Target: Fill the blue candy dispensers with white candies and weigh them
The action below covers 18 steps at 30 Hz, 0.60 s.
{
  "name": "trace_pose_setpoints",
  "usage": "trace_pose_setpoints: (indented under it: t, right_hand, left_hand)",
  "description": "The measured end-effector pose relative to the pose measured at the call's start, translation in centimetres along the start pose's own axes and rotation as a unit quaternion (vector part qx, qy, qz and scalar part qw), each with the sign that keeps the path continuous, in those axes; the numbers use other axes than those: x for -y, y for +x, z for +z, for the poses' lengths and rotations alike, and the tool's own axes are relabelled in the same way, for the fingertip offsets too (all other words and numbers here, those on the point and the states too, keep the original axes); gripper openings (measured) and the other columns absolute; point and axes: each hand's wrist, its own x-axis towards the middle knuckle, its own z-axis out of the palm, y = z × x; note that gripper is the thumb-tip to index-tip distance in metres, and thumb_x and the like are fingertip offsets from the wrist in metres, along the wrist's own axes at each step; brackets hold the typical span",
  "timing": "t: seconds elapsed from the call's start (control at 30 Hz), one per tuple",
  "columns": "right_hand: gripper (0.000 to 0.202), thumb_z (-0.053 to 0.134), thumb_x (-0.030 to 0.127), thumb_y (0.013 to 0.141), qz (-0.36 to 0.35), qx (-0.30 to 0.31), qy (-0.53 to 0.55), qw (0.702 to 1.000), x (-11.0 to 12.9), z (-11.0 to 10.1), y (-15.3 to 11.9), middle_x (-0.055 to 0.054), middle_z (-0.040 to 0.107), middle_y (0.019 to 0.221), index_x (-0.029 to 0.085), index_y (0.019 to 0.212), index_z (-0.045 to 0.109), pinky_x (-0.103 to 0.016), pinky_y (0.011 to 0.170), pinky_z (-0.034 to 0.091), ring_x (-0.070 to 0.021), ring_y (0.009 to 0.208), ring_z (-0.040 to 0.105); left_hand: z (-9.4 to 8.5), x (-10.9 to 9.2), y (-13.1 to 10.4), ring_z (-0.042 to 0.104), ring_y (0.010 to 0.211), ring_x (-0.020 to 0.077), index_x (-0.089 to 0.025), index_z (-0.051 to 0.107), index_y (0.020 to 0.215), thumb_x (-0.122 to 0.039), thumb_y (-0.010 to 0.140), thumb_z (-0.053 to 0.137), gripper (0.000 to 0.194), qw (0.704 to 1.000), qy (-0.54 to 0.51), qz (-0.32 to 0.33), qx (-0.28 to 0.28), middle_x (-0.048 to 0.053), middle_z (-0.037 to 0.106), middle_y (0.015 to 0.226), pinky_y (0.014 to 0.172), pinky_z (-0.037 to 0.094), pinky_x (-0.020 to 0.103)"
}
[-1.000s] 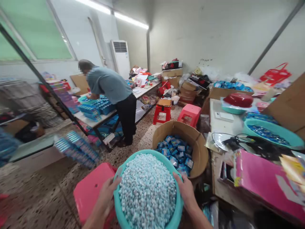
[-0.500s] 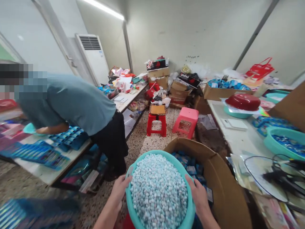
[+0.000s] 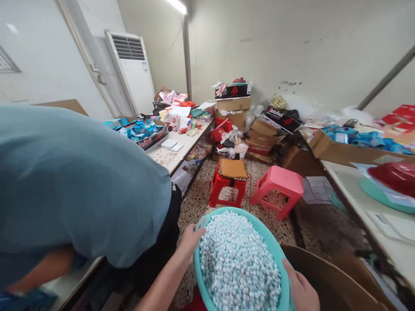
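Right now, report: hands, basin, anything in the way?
Left hand, right hand gripping turquoise basin at opposite sides. Pale pellets filling it. Co-worker bent close at left; red stool, pink stool ahead.

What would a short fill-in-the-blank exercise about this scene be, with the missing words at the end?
1. The left hand grips one side of the basin of small, pale pieces, and the ____ hand grips the other.
2. Beyond the basin, a flat pad tops the ____ stool, not the pink stool.
3. The white air conditioner stands toward the picture's ____ side.

Missing words: right; red; left.
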Motion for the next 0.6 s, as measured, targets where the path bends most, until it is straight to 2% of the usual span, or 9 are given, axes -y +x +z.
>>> trace_pose_setpoints:
  t: [0.13,0.3,0.47,0.6]
  right_hand:
    - [0.048,0.056,0.067,0.051,-0.037,-0.004,-0.021,0.999,5.4,4.0,5.2,-0.005,0.065,0.060,0.020,0.061,0.060,-0.034,0.061,0.046,-0.0268,0.069,0.059]
    - [0.050,0.055,0.068,0.053,-0.075,0.074,-0.087,0.991,13.7,10.4,14.6,-0.006,0.067,0.064,0.019,0.064,0.061,-0.033,0.063,0.047,-0.0270,0.071,0.060]
    - [0.053,0.050,0.071,0.057,-0.197,0.179,-0.148,0.952,23.9,18.4,22.8,-0.006,0.068,0.066,0.019,0.062,0.060,-0.032,0.064,0.046,-0.0260,0.072,0.060]
    - [0.054,0.050,0.071,0.060,-0.264,0.254,-0.160,0.917,30.4,26.0,26.3,-0.004,0.064,0.060,0.018,0.062,0.058,-0.030,0.060,0.044,-0.0218,0.065,0.056]
  left_hand:
    - [1.0,-2.5,5.7,0.061,0.084,0.0251,-0.012,0.061,0.088,-0.029,0.060,0.066,0.032,1.000,-0.016,-0.011,-0.024,0.010,0.067,0.085,0.071,0.043,0.032]
    - [3.1,-3.8,13.6,0.062,0.087,0.0269,-0.012,0.061,0.087,-0.027,0.060,0.062,0.030,0.990,-0.056,-0.060,-0.113,0.010,0.068,0.086,0.075,0.044,0.034]
    - [4.8,-6.5,20.1,0.063,0.079,0.0256,-0.011,0.060,0.081,-0.026,0.059,0.061,0.027,0.954,-0.155,-0.122,-0.225,0.010,0.067,0.080,0.070,0.046,0.034]
    - [3.8,-9.6,25.0,0.063,0.075,0.0240,-0.010,0.063,0.079,-0.032,0.059,0.063,0.030,0.922,-0.189,-0.117,-0.318,0.010,0.066,0.077,0.067,0.047,0.033]
